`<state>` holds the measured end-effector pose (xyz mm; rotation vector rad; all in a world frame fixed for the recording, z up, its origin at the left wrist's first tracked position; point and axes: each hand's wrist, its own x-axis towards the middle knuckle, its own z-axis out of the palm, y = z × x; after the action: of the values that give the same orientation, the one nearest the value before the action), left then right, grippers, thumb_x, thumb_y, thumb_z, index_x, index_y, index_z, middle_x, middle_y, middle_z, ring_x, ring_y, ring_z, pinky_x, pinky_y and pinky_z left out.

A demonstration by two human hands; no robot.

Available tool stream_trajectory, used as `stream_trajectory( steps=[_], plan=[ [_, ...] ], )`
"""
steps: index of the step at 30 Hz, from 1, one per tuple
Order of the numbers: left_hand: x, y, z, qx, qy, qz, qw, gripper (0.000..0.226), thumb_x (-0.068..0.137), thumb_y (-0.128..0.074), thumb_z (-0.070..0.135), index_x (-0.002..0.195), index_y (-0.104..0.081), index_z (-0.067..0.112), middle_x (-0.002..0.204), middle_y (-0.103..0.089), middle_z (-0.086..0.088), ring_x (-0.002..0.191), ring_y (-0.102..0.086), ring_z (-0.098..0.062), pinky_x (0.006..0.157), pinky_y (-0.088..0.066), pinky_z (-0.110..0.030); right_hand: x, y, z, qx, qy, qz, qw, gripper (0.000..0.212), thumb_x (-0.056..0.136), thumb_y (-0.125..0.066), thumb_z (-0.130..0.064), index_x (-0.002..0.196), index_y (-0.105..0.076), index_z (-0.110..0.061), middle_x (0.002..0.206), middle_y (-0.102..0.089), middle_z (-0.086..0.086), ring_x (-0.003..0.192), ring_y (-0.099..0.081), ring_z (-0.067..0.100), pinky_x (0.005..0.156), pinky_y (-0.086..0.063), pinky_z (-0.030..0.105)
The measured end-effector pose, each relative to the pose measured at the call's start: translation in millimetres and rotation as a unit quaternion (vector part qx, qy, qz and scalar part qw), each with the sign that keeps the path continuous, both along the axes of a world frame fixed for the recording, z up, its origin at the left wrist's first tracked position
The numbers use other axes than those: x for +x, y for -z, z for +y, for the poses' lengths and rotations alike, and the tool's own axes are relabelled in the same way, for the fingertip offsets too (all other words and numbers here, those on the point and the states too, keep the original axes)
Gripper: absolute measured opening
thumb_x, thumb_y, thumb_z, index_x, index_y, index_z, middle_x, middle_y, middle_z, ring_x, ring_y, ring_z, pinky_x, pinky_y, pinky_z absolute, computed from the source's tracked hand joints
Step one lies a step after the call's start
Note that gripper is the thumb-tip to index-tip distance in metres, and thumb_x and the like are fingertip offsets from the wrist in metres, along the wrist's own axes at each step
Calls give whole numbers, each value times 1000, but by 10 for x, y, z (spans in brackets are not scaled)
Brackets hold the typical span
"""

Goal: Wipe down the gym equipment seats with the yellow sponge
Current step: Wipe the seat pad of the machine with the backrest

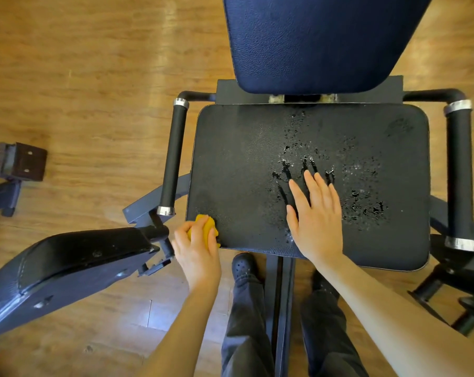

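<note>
Legs (246, 322) in dark trousers stand nearest, with a black clog (244, 265) just below the seat's front edge. Left of them, the left hand (197, 248) curls its fingers and thumb round the yellow sponge (207, 227), squeezing it at the front left corner of the seat (244, 164). The right hand (316, 216) lies flat on the seat near its front middle, fingers straight and slightly spread, palm down on the black pad. Just beyond those fingertips, patches of water drops (366, 202) and streaks cover the middle and right of the pad. A black handle (174, 156) with silver ends runs along the seat's left side and a second handle (460, 175) along the right. Farther off rises the blue backrest (320, 42). A second padded bench (67, 270) sits at the lower left on the wooden floor (80, 77).
</note>
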<state>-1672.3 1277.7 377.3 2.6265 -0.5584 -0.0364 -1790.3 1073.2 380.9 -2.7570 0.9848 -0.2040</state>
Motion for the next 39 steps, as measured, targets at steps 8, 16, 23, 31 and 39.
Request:
stream_trajectory(
  steps=[8,16,23,31,39],
  plan=[
    [179,-75,-318,-34,18,-1,999,34,95,-45,33,113,-65,13,111,-51,-14,93,-48,-33,76,-48,-45,5,-12,13,-6,2,13,1000,48,99,-36,-33,143,-44,-15,153,-33,15,144,-24,30,118,-18,47],
    [30,-49,-262,-22,42,-31,998,28,96,-47,31,119,-59,21,116,-51,-9,96,-46,-26,79,-46,-43,3,-15,-1,0,1,20,1000,48,99,-35,-33,143,-43,-15,153,-32,15,144,-23,30,118,-17,47],
    [-237,5,64,-38,42,10,998,31,98,-46,33,123,-58,19,122,-46,-6,101,-42,-25,73,-52,-52,10,-19,8,-3,1,23,1000,48,99,-37,-33,143,-43,-15,153,-33,15,144,-24,30,118,-19,48],
    [251,-75,-688,-40,83,-32,995,32,96,-49,29,115,-68,13,119,-56,-11,97,-51,-30,86,-38,-36,15,-16,10,-4,4,16,1000,49,98,-38,-32,142,-44,-14,153,-33,15,144,-25,30,117,-20,49],
    [-204,-3,-53,-65,79,18,995,28,95,-54,21,118,-67,14,120,-51,-4,103,-42,-6,73,-53,-46,28,-24,8,5,3,24,1000,49,98,-35,-34,143,-44,-15,153,-33,14,144,-24,30,118,-19,48]
  ],
)
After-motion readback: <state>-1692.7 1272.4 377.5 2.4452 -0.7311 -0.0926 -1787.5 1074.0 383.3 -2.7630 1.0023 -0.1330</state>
